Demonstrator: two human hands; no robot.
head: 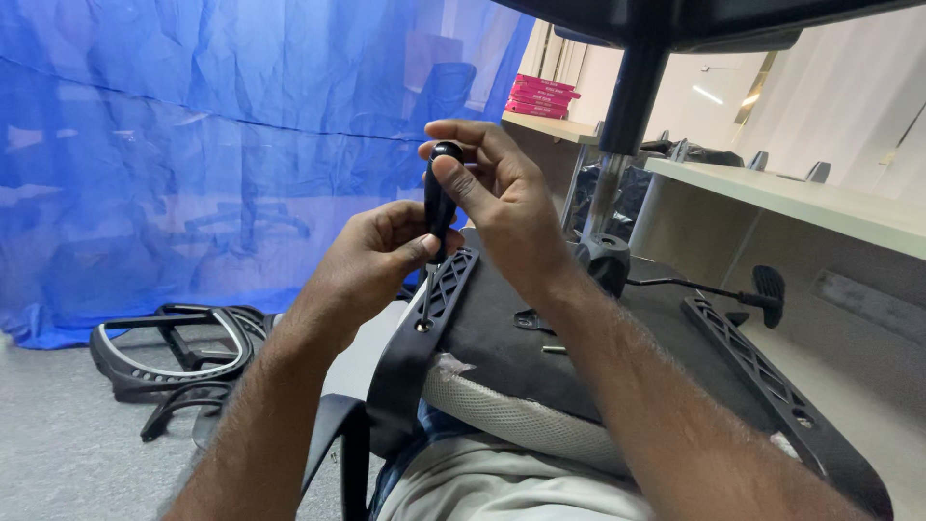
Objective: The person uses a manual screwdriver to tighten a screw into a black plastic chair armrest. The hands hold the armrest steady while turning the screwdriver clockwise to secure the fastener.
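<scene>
An upturned office chair seat (540,328) rests on my lap, its black underside up and grey mesh edge toward me. A black plastic bracket (439,309) runs along the seat's left side. A black-handled screwdriver (439,198) stands upright with its tip in a hole at the bracket's near end. My right hand (502,198) grips the top of the handle. My left hand (376,260) pinches the lower handle and shaft. The chair's gas-lift column (627,106) rises behind my hands.
A second bracket (762,371) lies along the seat's right side, with a lever (752,289) above it. Black chair parts (178,352) lie on the grey floor at left. A blue plastic sheet (212,145) hangs behind. A desk (791,193) stands to the right, with pink boxes (542,96) farther back.
</scene>
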